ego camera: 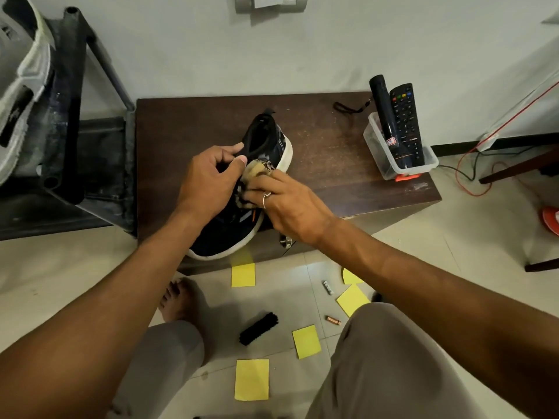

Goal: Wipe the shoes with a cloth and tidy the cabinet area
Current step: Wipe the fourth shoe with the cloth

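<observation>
The shoe (266, 152) lies on its side on top of the dark wooden cabinet (332, 152), heel toward the wall and toe hanging over the front edge toward you. It is a dark sneaker with a white sole, a small orange and grey mark near the toe, and an open collar at the heel end.

Your left hand (208, 176) grips the shoe at the collar, thumb and fingers closed on the rim. Your right hand (290, 204), the one with the ring, is closed on a bunched tan cloth (257, 170) and presses it against the side of the upper, just beside your left thumb.

To wipe well, keep the left grip firm so the shoe does not slide off the edge, and draw the cloth in long strokes along the side toward the toe. Turn the cloth to a fresh patch when it looks dirty, then run it along the white sole, where grime would likely show most.

On the cabinet's right end stands a clear plastic tub (378, 152) holding a remote (405, 116) and a torch (381, 98). On the floor near your legs lie yellow sticky notes (251, 379), a black brush (258, 328) and two batteries (332, 320), likely the tidying left to do.
</observation>
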Demonstrator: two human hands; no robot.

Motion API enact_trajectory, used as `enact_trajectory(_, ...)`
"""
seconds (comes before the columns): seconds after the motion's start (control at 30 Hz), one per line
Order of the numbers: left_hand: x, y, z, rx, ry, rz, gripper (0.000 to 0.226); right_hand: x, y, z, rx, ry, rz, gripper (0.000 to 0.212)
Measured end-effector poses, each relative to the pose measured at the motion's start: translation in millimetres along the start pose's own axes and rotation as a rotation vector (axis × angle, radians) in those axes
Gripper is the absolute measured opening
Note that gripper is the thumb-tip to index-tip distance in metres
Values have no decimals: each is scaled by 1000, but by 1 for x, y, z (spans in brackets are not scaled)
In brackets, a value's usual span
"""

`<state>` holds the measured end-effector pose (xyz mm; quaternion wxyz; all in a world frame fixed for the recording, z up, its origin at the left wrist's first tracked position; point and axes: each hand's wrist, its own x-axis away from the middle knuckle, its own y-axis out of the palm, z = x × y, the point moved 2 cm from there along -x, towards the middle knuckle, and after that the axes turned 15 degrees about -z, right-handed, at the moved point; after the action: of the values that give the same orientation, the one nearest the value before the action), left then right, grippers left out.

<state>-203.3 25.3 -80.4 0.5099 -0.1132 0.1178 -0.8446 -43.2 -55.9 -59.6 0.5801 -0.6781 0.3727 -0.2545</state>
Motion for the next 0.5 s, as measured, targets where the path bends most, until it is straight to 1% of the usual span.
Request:
enact_trajectory(0.03, -1, 1, 0, -9, 3, -6, 19, 3, -4, 4, 14, -12, -28, 33)
enact_trajectory(0.07, -1, 1, 0, -14, 0, -12, 19, 2, -9, 16, 8, 51, 6, 35)
enact_trajectory(0.13, 0, 0, 0, 1, -10, -16, 17, -1, -15, 34, -41, 262, 101, 34)
enact_trajectory(0.17, 1, -1, 0, 6, -7, -14, 16, -3, -14, 30, -61, 300, 98, 33)
enact_trajectory(0.2, 1, 0, 1, 2, -2, -17, 16, -3, -10, 20, -53, 256, 71, 32)
enact_trajectory(0.27, 1, 1, 2, -18, 3, -10, 17, 4, -5, 2, -24, 71, -64, 34)
enact_trajectory(0.3, 0, 2, 2, -30, 4, -10, 18, 8, -8, 4, 4, 33, -96, 36)
enact_trajectory(0.33, 0, 2, 3, -32, -1, -12, 18, 7, -14, 14, 16, 69, -72, 36)
enact_trajectory(0.4, 1, 1, 4, -16, -11, -17, 18, 0, -21, 34, -8, 265, 45, 33)
enact_trajectory(0.43, 2, 1, 4, -11, -10, -11, 17, -2, -19, 32, -26, 316, 62, 32)
enact_trajectory(0.47, 2, 1, 4, -17, -4, -9, 17, -3, -12, 22, -24, 281, 53, 31)
enact_trajectory(0.5, 2, 2, 3, -28, 5, -11, 17, -1, -5, 9, -16, 183, 10, 32)
